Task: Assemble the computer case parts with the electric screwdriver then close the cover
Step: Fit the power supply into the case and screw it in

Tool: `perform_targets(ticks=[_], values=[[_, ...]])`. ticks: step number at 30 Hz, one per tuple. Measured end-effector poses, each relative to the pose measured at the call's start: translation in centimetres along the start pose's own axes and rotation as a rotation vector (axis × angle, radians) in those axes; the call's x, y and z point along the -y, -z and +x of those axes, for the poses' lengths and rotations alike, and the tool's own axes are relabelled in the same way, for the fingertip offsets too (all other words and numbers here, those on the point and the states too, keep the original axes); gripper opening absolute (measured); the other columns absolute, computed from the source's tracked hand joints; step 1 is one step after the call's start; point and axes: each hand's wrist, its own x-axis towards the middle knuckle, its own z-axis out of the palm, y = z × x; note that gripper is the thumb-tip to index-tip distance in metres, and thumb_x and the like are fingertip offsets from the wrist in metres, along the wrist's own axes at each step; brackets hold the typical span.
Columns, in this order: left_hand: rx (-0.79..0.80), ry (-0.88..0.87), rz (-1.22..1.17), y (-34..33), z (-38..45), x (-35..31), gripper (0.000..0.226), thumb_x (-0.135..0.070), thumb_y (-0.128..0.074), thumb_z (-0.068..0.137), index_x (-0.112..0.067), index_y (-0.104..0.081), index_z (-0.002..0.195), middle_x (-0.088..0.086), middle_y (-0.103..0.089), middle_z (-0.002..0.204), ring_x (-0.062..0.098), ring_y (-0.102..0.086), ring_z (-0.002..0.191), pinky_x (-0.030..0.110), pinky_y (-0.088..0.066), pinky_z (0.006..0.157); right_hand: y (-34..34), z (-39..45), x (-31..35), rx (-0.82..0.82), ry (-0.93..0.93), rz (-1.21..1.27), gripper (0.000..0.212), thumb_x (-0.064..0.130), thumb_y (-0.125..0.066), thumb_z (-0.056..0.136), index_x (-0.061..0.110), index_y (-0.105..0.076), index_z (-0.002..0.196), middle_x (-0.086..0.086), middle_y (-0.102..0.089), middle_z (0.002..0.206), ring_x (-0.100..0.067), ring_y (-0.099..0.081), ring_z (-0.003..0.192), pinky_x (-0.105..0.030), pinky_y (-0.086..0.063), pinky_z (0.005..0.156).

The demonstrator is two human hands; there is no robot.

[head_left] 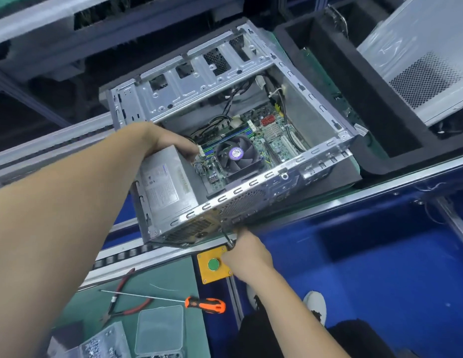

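Left hand point(165, 140) grips power supply point(165, 183) inside open computer case point(225, 140); right hand point(247, 251), fingers curled round a metal tool point(229, 239), sits just below the case's rear panel.

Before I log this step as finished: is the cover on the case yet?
Off. The case lies open on top, with its fan, board and power supply all exposed.

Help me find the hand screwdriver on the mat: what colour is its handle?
Orange and black; the screwdriver handle shows in the head view.
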Motion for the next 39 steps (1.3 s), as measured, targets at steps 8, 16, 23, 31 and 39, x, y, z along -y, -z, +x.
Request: perform_targets(ticks=[8, 16, 23, 31, 39], values=[[-0.048, 0.05, 0.007, 0.1, 0.5, -0.1, 0.034, -0.047, -0.065, 0.071, -0.013, -0.067, 0.074, 0.006, -0.053, 0.062, 0.024, -0.049, 0.052, 0.031, -0.044, 0.069, 1.1, -0.7, 0.8, 0.044, 0.005, -0.021, 0.026, 0.023, -0.068, 0.084, 0.021, -0.051, 0.103, -0.005, -0.069, 0.102, -0.03, -0.072, 0.09, -0.037, -0.061, 0.078], [-0.977, -0.373, -0.19, -5.3, -6.6, 0.8, 0.035, -0.031, -0.041, 0.098, -0.009, -0.067, 0.094, 0.003, -0.067, 0.08, 0.026, -0.065, 0.077, 0.03, -0.048, 0.062, 1.3, -0.2, 0.1, 0.155, 0.057, 0.142, 0.031, 0.018, -0.072, 0.086, 0.014, -0.053, 0.109, -0.015, -0.071, 0.085, -0.023, -0.059, 0.046, -0.034, -0.054, 0.05], [-1.589, -0.395, -0.896, -27.8, -11.6, 5.1, 0.018, -0.016, -0.049, 0.09, -0.027, -0.062, 0.097, -0.007, -0.063, 0.103, 0.004, -0.057, 0.096, 0.013, -0.039, 0.083, 0.7, -0.5, 0.1, 0.236, 0.04, 0.365, 0.032, 0.008, -0.076, 0.089, 0.003, -0.051, 0.108, -0.021, -0.063, 0.09, -0.018, -0.052, 0.034, -0.025, -0.045, 0.039], [-0.466, -0.174, -1.332, -37.1, -3.7, 2.5, 0.073, -0.072, -0.035, 0.09, -0.015, -0.062, 0.127, 0.014, -0.074, 0.113, 0.03, -0.074, 0.1, 0.044, -0.059, 0.088, -0.8, -0.9, 0.7, 0.219, 0.055, 0.464, 0.045, 0.014, -0.077, 0.085, -0.001, -0.057, 0.123, -0.02, -0.063, 0.101, -0.027, -0.058, 0.08, -0.035, -0.043, 0.07], [-0.273, -0.463, -1.54, -38.2, -2.4, 2.4, 0.063, -0.068, -0.036, 0.098, -0.011, -0.058, 0.112, 0.011, -0.068, 0.076, 0.022, -0.065, 0.058, 0.033, -0.054, 0.051, -1.0, 0.0, 0.8, 0.082, 0.128, 0.272, 0.04, 0.023, -0.07, 0.095, -0.003, -0.056, 0.123, -0.021, -0.063, 0.11, -0.029, -0.059, 0.089, -0.035, -0.044, 0.076]])
